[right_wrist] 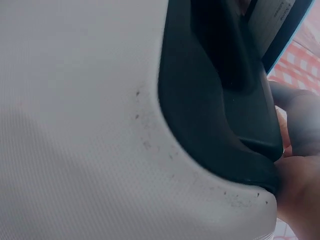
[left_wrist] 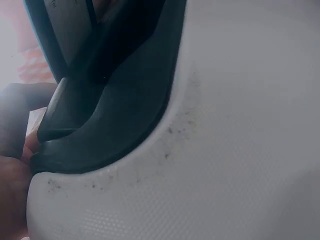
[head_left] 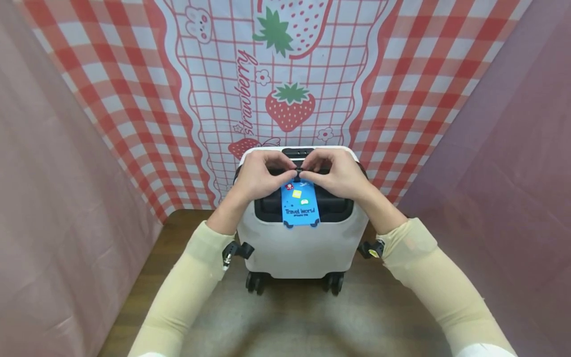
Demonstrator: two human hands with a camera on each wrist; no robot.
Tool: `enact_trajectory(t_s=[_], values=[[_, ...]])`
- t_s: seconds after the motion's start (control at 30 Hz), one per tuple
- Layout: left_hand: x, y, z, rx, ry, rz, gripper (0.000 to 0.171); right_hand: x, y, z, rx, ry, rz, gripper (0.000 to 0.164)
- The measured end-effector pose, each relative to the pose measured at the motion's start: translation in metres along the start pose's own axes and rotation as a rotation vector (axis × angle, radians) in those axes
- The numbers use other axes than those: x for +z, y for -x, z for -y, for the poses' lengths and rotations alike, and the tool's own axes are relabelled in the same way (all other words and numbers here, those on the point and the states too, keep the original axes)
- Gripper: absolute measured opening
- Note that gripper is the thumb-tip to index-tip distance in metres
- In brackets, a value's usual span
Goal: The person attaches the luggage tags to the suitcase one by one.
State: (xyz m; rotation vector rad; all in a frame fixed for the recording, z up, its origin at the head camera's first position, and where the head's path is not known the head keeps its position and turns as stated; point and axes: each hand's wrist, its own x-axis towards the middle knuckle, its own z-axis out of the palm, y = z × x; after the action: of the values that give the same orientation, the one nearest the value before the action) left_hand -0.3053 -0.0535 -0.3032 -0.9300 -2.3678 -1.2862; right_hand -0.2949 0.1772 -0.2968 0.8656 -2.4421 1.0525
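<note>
A white suitcase point(head_left: 299, 253) stands upright with its black top handle point(head_left: 335, 204) facing me. Over the handle hangs a blue luggage tag point(head_left: 301, 213) printed "Travel World" with small coloured stickers. My left hand point(head_left: 264, 174) and right hand point(head_left: 337, 174) meet above the tag, each pinching its short dark strap point(head_left: 298, 173) between thumb and fingers. How the strap's ends lie is hidden by the fingertips. In the left wrist view the tag's back point(left_wrist: 70, 30) shows a white label; the right wrist view shows the tag's labelled back point(right_wrist: 272, 22) too.
Behind the hands is a black lock panel point(head_left: 298, 152) on the suitcase. The suitcase rests on black wheels point(head_left: 334, 283) on a wooden surface point(head_left: 285, 322). A strawberry-patterned checked cloth point(head_left: 285, 64) hangs at the back, with pink curtains point(head_left: 58, 198) at both sides.
</note>
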Motion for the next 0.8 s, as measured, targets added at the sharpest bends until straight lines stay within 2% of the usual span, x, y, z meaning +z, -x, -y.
enact_trajectory(t_s=[0.33,0.63,0.8], values=[[-0.0032,-0.0042,-0.0045,-0.038,-0.004,0.041,0.008,-0.0003,-0.0014,0.0025,-0.019,-0.011,-0.003,0.007],[-0.0013,0.0008,-0.0033,0.025,-0.042,0.030,0.007,0.0048,0.0012,-0.0036,-0.119,0.028,-0.023,0.010],[0.0007,0.0022,-0.0006,0.029,-0.028,0.029,0.009,0.0065,0.0038,-0.0042,-0.128,0.006,-0.024,0.016]])
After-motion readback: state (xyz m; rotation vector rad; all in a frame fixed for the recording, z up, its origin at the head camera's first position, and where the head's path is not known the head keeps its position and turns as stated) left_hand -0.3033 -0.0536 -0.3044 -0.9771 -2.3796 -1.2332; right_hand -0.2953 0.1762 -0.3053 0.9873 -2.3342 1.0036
